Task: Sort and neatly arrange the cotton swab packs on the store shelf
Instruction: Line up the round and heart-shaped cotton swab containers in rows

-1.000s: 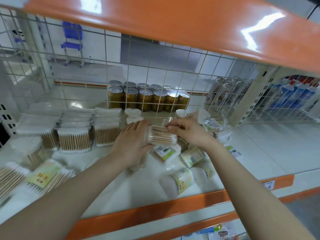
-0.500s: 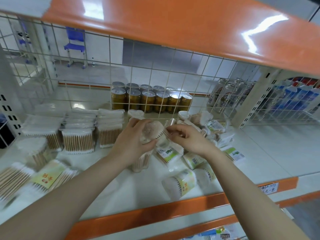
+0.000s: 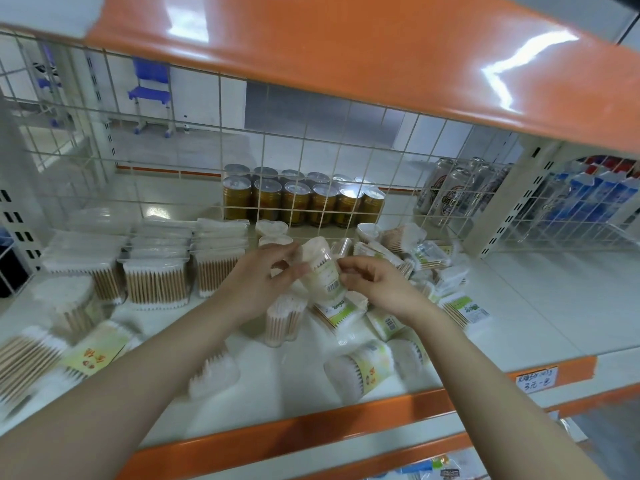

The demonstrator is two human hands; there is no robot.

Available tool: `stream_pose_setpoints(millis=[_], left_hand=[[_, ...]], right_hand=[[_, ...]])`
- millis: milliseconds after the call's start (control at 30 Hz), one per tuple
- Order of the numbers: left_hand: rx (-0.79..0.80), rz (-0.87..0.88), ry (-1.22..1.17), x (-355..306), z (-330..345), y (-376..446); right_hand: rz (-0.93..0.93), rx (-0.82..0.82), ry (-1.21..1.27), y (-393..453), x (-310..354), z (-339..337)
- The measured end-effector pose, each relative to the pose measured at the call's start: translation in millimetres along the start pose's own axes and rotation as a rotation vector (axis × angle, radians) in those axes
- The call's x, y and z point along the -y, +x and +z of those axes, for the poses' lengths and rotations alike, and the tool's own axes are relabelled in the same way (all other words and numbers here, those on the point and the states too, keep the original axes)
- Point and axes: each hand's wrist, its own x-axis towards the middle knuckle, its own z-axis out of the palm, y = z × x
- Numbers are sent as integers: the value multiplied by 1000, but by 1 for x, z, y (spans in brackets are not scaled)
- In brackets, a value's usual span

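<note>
Both hands, left hand [image 3: 263, 278] and right hand [image 3: 377, 285], fingers curled, grip one cylindrical swab pack [image 3: 320, 271] mid-sort; next, place upright beside the far-left row [image 3: 156, 271]

On the shelf [image 3: 519, 306], stacked packs [image 3: 156, 268] stand at the back left and loose packs [image 3: 360, 368] lie at the front right. Cans [image 3: 301, 202] stand behind the mesh [image 3: 242, 140]. Between both hands, above the loose packs, is one pack [image 3: 320, 268].
</note>
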Motion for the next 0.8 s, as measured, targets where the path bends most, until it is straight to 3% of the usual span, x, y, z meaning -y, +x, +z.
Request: stream_pose_setpoints(millis=[800], left_hand=[[-43, -73, -45, -1, 17, 15]], right_hand=[[99, -22, 120, -11, 1, 0]])
